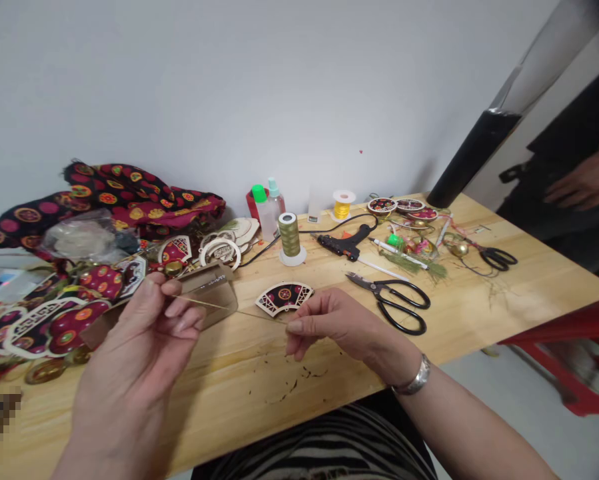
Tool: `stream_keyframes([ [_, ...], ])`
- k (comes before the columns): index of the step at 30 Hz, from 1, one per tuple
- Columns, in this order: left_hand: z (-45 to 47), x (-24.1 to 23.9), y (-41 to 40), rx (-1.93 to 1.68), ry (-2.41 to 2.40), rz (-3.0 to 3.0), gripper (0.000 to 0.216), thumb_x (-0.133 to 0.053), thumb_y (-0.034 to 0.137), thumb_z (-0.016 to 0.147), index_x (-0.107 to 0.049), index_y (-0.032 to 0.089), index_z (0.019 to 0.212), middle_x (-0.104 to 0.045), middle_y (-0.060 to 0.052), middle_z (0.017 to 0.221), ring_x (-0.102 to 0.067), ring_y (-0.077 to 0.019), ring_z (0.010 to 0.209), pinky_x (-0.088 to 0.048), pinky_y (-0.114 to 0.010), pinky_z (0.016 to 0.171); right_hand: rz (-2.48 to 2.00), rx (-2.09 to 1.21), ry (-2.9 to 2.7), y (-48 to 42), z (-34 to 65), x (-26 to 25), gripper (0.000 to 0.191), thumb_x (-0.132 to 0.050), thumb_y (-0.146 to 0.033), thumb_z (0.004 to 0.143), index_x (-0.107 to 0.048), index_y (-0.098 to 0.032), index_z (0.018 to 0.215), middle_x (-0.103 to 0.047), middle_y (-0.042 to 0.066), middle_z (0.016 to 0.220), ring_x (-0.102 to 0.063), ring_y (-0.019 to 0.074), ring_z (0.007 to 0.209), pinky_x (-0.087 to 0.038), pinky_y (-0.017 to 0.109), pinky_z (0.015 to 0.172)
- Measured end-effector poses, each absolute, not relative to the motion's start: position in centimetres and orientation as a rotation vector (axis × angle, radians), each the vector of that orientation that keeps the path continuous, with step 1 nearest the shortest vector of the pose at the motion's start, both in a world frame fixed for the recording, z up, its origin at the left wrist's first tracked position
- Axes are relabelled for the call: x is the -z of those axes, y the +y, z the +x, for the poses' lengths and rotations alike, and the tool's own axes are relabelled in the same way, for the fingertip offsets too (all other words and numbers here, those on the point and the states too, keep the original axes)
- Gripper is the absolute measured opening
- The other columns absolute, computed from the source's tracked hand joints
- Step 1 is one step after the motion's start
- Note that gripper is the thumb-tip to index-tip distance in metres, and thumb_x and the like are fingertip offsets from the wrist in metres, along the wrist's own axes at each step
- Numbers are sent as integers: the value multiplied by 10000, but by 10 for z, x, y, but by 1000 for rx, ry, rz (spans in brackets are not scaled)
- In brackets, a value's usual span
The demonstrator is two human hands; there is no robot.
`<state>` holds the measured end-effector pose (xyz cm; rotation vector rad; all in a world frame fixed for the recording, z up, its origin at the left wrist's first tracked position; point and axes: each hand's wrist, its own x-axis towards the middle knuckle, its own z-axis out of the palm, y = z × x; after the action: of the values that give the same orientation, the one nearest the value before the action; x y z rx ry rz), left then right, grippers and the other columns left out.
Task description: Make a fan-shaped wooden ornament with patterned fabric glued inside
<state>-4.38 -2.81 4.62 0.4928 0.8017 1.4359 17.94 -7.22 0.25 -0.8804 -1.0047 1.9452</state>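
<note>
My left hand (144, 347) is raised over the wooden table (504, 280), fingers pinched on a thin needle (204, 304) that points right. My right hand (329, 323), with a metal bracelet at the wrist, is closed in a pinch on a fine thread (259, 316) that runs toward the needle. Just beyond the two hands lies a fan-shaped wooden ornament (284, 296) with dark patterned cloth inside. A small cardboard box (209, 293) sits behind my left fingers.
Black scissors (396, 303), a black glue gun (344, 244), an olive thread spool (290, 235), a yellow spool (342, 205), glue bottles (268, 212) and patterned fabric (124, 193) with several ornaments crowd the table. Another person's hand (579, 183) is at the right. A red stool (574, 353) stands below.
</note>
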Motion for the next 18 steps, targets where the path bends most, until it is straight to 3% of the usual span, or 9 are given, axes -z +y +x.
stream_keyframes([
  [9,-53,-46,-27,-1525,855,506,270,-359,93,963,-567,164,806,-554,52,573,-452,-76,409,-337,-191,360,-933,-1847,-1056,-68,184,-4,255,-767,-357,692,-705,-109,696,-698,29,651,-633,108,564,-502,257,632],
  [18,-61,-47,-32,-1584,897,522,295,-366,105,973,-578,150,773,-573,47,620,-542,-90,542,-482,-252,541,-1039,-1753,-1073,-63,186,-11,253,-771,-357,671,-684,-120,653,-668,11,602,-594,99,547,-479,263,621],
])
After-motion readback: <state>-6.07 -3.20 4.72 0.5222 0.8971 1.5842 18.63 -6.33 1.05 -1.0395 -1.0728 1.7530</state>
